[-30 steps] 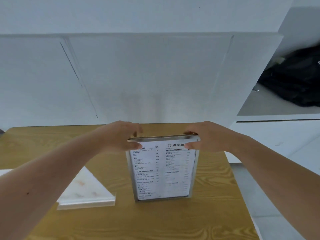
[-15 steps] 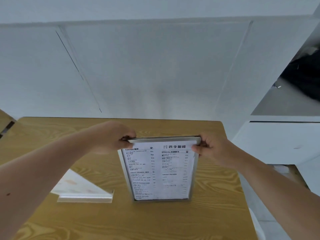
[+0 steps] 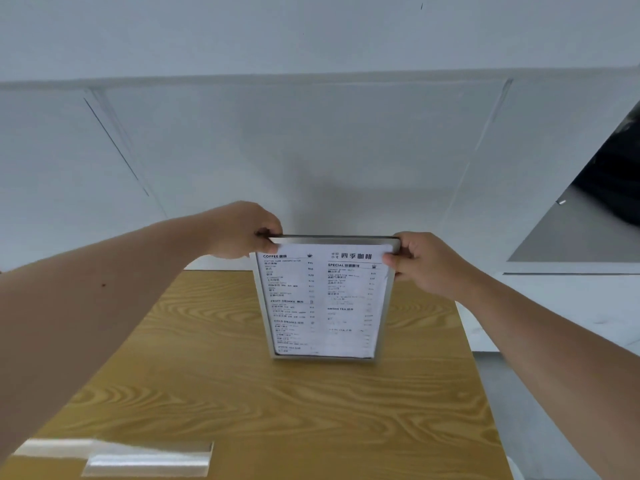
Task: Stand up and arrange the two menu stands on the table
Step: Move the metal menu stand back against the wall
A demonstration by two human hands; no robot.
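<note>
A clear acrylic menu stand [image 3: 322, 303] with a printed drinks list stands upright on the wooden table [image 3: 277, 410], toward its far edge. My left hand [image 3: 242, 230] pinches its top left corner. My right hand [image 3: 426, 261] grips its top right corner. A second clear menu stand [image 3: 138, 457] lies flat near the table's front left edge, partly behind my left forearm.
A white panelled wall [image 3: 311, 150] rises just behind the table. To the right is a white counter [image 3: 571, 306] and above it a grey shelf [image 3: 588, 233] with a dark object. The table's right edge drops to a grey floor [image 3: 519, 410].
Both hands have carried the upright menu stand farther back on the table. The view has tilted up, so the lying stand now sits at the bottom left.
</note>
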